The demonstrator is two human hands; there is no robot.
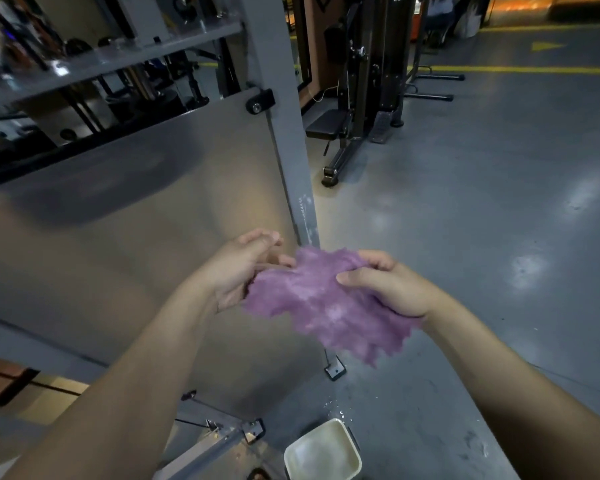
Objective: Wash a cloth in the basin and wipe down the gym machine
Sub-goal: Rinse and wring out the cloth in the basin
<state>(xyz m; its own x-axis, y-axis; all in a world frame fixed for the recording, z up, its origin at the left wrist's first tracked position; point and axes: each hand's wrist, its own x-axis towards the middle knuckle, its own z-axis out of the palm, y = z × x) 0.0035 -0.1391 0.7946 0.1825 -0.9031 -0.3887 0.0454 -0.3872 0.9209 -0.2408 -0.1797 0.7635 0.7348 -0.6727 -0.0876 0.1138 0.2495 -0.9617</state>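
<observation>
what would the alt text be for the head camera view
Seen from above, a person's left hand and right hand hold a crumpled purple cloth between them beside a grey gym machine panel. A pale square basin sits on the grey floor below.

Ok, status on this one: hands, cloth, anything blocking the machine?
Both hands, left and right, grip the purple cloth, spread between them. Basin on the floor below. Machine panel right ahead, nothing in the way.
</observation>
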